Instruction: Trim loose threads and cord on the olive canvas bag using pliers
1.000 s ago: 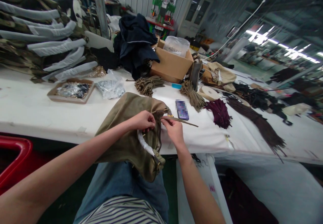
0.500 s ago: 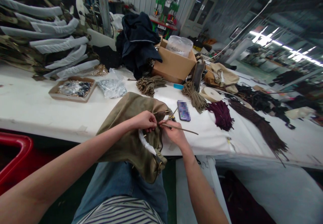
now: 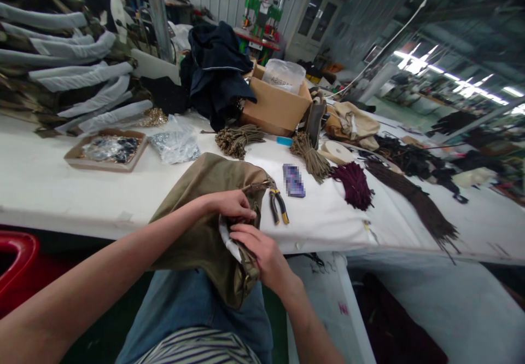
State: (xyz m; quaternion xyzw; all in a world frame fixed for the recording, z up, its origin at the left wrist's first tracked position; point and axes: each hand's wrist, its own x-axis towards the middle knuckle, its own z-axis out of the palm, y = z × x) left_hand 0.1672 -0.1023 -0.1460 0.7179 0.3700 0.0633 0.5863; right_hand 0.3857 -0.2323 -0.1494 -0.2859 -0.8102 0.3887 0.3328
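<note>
An olive-green fabric bag (image 3: 188, 205) lies across my lap and the table's front edge, its brass fittings and a white-wrapped handle (image 3: 228, 242) turned towards the right. My left hand (image 3: 233, 204) is closed at the bag's upper opening; its fingertips are curled and what they pinch is hidden. Just below, my right hand (image 3: 262, 252) lies over the bag's right edge beside the handle, fingers bent round the fabric and thumb out of sight. Pliers with black and yellow grips (image 3: 279, 206) lie on the table right of the bag.
A phone (image 3: 294, 180), cord bundles (image 3: 309, 157) and purple cords (image 3: 353, 185) lie on the white table (image 3: 328, 221). Behind stand a cardboard box (image 3: 274, 104) and dark cloth. A tray of hardware (image 3: 106, 150) and stacked bags with wrapped handles are left; a red chair (image 3: 18, 260) stands lower left.
The thin cord that my right hand held out to the right no longer shows. My right hand has moved down and left onto the bag's edge, uncovering the pliers.
</note>
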